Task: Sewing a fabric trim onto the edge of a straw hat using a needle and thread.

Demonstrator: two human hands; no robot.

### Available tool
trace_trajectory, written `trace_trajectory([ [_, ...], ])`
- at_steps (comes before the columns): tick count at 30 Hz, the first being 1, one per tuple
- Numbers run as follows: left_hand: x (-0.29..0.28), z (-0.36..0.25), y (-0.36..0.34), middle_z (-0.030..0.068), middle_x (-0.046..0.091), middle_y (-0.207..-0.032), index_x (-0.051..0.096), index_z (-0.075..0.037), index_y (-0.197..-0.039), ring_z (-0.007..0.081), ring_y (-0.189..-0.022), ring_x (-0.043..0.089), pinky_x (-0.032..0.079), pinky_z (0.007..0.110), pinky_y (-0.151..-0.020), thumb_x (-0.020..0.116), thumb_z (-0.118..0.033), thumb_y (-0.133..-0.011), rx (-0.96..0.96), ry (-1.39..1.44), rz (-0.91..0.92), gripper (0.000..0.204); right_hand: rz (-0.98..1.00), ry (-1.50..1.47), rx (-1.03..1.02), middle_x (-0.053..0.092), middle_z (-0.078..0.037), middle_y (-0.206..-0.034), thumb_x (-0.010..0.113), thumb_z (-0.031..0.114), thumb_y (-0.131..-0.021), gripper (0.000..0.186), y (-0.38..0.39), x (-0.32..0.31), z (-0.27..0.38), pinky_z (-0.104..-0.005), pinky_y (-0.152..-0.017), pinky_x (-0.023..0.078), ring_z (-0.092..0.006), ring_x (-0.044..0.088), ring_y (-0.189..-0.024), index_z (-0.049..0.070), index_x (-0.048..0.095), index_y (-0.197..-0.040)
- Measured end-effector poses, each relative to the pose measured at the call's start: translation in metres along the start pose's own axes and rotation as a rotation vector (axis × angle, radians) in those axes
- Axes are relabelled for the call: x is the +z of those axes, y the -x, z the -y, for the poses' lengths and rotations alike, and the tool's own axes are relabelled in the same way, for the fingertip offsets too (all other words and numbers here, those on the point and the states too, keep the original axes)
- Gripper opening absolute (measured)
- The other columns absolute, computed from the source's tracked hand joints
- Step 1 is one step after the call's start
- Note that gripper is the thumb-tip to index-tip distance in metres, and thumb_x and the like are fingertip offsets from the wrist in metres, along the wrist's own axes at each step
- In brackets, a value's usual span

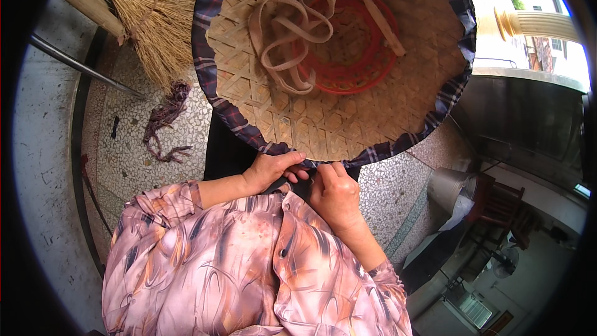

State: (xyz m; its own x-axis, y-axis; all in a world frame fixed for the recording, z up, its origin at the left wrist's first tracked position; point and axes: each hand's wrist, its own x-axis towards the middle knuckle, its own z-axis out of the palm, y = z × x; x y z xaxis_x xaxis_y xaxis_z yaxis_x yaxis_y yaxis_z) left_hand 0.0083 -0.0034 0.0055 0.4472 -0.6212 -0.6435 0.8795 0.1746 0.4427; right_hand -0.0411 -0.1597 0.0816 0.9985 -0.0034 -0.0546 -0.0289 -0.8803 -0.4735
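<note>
Speckled floor [180, 118] lies below. Nearest is a patterned pink shirt [211, 267]; just past it, 2 hands work at the near rim of an upturned woven hat [398, 112]. The left hand [267, 171] pinches the plaid cloth edging [216, 96], thumb on top; the right hand [336, 193] has its grip closed on the same edging, just beside. Cloth already wraps all of the rim that shows, gathered in folds; whether it is fastened under the fingers I cannot tell, so that near stretch is probably what remains. Farther up, inside the hat, lie a red plastic ring [370, 76] and a looped pale strap [390, 37]. Beyond stand a straw broom [155, 31] and, outside, a pale column [544, 25].
</note>
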Motion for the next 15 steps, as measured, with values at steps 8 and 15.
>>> trace_trajectory([
  [8,-0.0024,0.0006,-0.0015,0.0107,0.066,-0.091,0.064,0.001,-0.099,0.0171,-0.083,0.066,0.052,0.025,-0.067,0.056,-0.022,-0.094,-0.019,-0.04,-0.004,0.025,-0.027,0.004,-0.01,0.058,-0.014,-0.071,0.062,-0.001,-0.072,0.01,-0.0006,0.0004,0.0017,-0.0405,-0.053,0.049,-0.0338,0.06,-0.059,0.004,0.061,-0.081],
  [15,-0.0013,-0.0008,-0.0008,0.0103,0.067,-0.089,0.064,0.001,-0.098,0.0169,-0.081,0.066,0.052,0.025,-0.067,0.056,-0.023,-0.094,-0.079,-0.066,-0.032,0.025,-0.021,0.035,-0.029,0.057,-0.013,-0.07,0.062,0.0,-0.072,0.009,-0.001,-0.0013,0.0032,-0.0396,-0.051,0.049,-0.0322,0.06,-0.057,0.004,0.061,-0.079],
])
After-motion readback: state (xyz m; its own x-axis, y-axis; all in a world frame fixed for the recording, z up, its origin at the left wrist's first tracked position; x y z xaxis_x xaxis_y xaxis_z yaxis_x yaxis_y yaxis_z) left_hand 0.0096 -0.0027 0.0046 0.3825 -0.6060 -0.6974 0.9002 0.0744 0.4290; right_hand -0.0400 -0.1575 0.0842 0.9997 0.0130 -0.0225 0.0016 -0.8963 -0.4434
